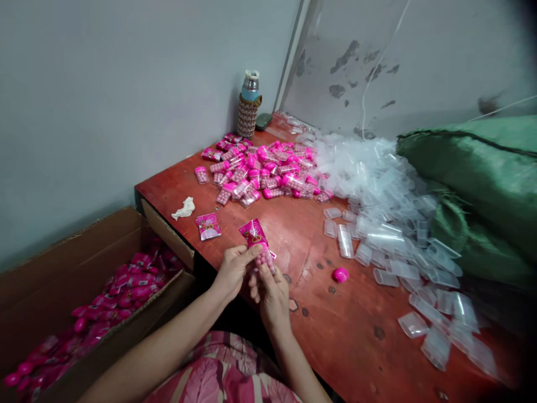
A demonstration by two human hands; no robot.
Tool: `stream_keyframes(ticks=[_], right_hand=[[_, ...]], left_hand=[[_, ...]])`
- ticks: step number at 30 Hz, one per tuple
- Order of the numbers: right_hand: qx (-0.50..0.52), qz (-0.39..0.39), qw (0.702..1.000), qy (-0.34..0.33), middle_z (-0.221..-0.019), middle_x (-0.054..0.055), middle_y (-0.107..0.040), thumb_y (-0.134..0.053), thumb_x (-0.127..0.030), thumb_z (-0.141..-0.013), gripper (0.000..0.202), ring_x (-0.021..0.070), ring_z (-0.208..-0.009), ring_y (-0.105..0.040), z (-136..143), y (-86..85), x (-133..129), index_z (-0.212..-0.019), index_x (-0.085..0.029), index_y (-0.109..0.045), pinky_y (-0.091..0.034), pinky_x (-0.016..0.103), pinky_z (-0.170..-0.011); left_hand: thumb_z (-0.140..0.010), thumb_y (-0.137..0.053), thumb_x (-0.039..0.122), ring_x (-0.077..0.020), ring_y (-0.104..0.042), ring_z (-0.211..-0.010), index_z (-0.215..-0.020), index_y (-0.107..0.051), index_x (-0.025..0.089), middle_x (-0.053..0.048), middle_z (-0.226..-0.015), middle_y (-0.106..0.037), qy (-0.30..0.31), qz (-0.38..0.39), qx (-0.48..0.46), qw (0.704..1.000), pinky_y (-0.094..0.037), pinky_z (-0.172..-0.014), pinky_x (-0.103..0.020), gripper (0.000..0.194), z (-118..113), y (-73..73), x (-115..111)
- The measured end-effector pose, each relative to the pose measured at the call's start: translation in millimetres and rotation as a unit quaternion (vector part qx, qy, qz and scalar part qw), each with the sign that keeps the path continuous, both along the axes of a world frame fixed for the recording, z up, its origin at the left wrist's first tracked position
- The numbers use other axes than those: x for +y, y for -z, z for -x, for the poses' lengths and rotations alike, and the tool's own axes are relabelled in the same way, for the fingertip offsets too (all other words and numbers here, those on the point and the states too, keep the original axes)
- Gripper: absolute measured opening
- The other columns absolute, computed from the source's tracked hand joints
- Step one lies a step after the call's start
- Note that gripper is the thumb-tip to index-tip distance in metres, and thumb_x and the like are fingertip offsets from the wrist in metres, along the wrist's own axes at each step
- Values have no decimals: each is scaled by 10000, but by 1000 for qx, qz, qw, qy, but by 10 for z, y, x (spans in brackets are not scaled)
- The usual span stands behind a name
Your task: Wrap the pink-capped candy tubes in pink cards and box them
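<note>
Head view: left hand (pixel 232 271) and right hand (pixel 273 296) pinch a bead-filled tube (pixel 265 259) at the near edge of the counter (pixel 312 308), open surface rightward.

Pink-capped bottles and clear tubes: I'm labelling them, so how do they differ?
The pink-capped bottles hold pink beads; the clear tubes show none. The bottles carry pink caps, while the tubes look capless. Both have see-through bodies and lie heaped on the table.

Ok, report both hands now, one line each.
Left hand: closed, holding the bead-filled container near its far end, by the pink packet.
Right hand: closed, holding the same container's near end.
</note>
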State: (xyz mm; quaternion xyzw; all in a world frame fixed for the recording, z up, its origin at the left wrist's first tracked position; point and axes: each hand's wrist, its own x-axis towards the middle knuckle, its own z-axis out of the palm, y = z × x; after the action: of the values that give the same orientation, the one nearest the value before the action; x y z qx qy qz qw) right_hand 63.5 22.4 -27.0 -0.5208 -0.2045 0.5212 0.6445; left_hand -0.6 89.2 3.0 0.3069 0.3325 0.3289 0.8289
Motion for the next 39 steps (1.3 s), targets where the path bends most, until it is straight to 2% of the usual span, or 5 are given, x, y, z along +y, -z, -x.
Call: stream_keyframes(ticks=[4, 10, 14, 26, 39], right_hand=[[-76, 25, 997, 12, -535, -45, -529, -545, -406, -784, 245, 55, -379, -438, 18, -17, -20, -824, -165, -525, -327, 148, -343], [70, -18, 997, -27, -484, -56, -513, -518, -417, -792, 244, 46, -297, -361, 37, -19, -9, -788, -173, -512, -244, 152, -275], [15, -4, 1000, -10, -500, -44, -529, -532, -407, -790, 250, 48, -328, -404, 11, -31, -21, -751, -161, -509, -277, 144, -297], [118, -45, 992, -26, -442, -57, -491, -510, -373, -815, 250, 29, -280, -328, 61, 36, 26, -684, -161, -491, -227, 134, -277], [-39, 20, 999, -15, -490, -52, -503, -546, -406, -786, 253, 53, -356, -414, 51, 53, -66, -743, -159, -507, -304, 145, -325]], left_hand=[[-655, -657, 355, -87, -411, -244, -643, -536, 106, 0, -458, -557, -34, -1, 12, 999, -318, -221, -197, 278, 5, 38, 34], [-621, -688, 312, -102, -524, -374, -676, -621, 55, -50, -519, -609, 22, 9, 17, 1000, -410, -364, -198, 271, 68, -8, 76], [-662, -645, 349, -113, -461, -284, -658, -619, 66, -7, -374, -522, 77, -20, 27, 996, -364, -300, -214, 285, 83, -51, 51], [-642, -652, 398, -104, -471, -277, -582, -547, 131, 40, -346, -488, 1, -155, 173, 973, -338, -292, -181, 294, 104, 94, -22], [-671, -635, 396, -94, -404, -225, -673, -572, 93, 36, -357, -471, 32, -18, 53, 998, -335, -221, -197, 310, 82, 76, -84]])
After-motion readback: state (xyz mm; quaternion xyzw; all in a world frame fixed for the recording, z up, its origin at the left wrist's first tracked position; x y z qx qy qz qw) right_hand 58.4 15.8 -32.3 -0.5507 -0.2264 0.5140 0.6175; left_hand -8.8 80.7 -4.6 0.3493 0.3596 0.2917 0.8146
